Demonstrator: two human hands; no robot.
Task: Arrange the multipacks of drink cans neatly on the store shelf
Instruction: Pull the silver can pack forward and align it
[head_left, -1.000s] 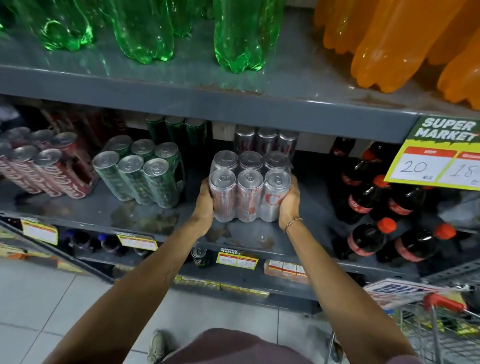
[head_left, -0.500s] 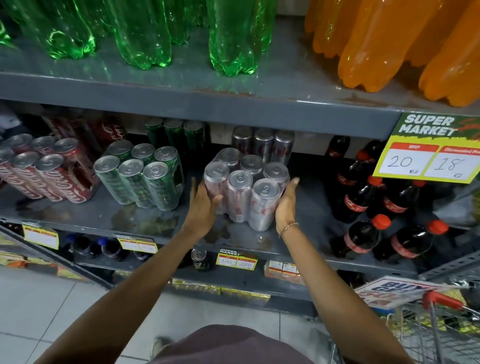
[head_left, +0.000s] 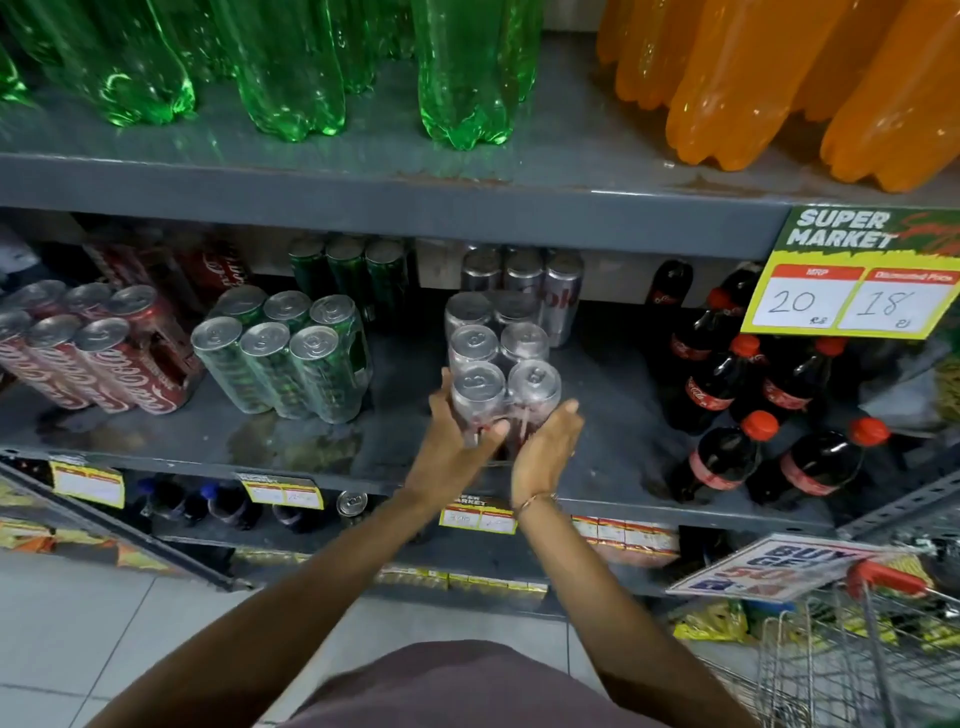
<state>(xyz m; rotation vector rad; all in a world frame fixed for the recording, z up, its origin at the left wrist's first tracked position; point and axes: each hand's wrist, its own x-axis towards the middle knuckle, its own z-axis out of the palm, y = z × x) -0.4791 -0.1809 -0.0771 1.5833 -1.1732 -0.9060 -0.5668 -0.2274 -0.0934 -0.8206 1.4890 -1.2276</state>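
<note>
Middle shelf (head_left: 613, 415): grey metal deck in front of me, its front lip running just under my wrists; bare deck shows on either side of the pack I hold
Upper shelf (head_left: 363, 192): its edge overhangs the can tops, so headroom above the packs is low
Cola bottles (head_left: 727, 384): dark, red-capped, standing to the right, well apart from my pack with open deck between
Red multipack (head_left: 98, 353): far left on the same deck, tilted back
Green multipack (head_left: 291, 358): between the red pack and mine, leaning, with a strip of bare deck on its right
Silver multipack (head_left: 498, 364): shrink-wrapped six, turned end-on so two cans face me and the rest run back toward more silver cans (head_left: 540, 291) at the rear; it stands on the deck, near the front lip
My left hand (head_left: 457, 441): wrapped around the front left can, thumb across the pack's front face, fingers on its left side
My right hand (head_left: 548, 447): spread open, palm turned inward, just beside the front right can; fingertips near the wrap, whether touching I cannot tell
Price card (head_left: 852, 280): hangs from the upper shelf edge at right
</note>
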